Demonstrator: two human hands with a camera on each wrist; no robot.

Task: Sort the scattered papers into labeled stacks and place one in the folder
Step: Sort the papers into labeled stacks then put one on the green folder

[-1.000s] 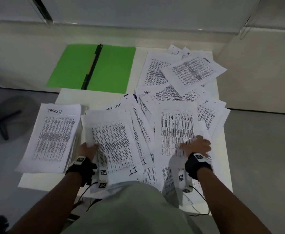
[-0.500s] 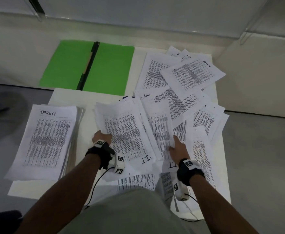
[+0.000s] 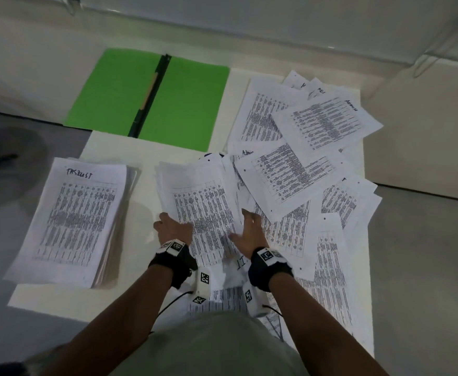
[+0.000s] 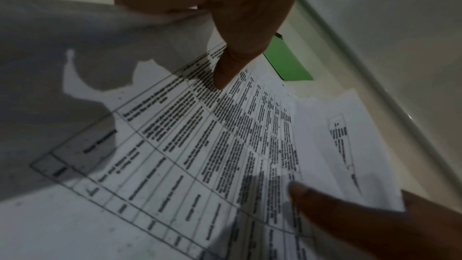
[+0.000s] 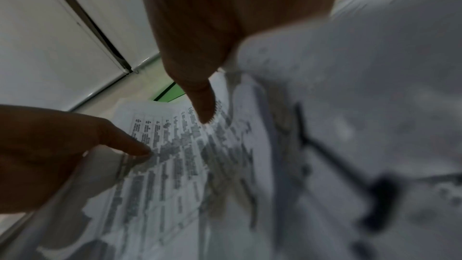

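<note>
My left hand and right hand hold one bundle of printed table sheets from either side, just above the middle of the white table. "IT" is handwritten on its near end. In the left wrist view my thumb lies on the top sheet with the fingers hidden beneath. The right wrist view shows that thumb on the sheet too. A neat stack labelled "TASKLIST" lies at the left. The open green folder sits at the far left.
Loose printed sheets overlap across the whole right half of the table, some marked "Admin", and more lie by the near edge. The table's left edge drops to grey floor. A pale wall runs behind.
My hands came together: the right one slid left from the right-hand sheets, and the spread "IT" sheets are gathered into one bundle between both hands.
</note>
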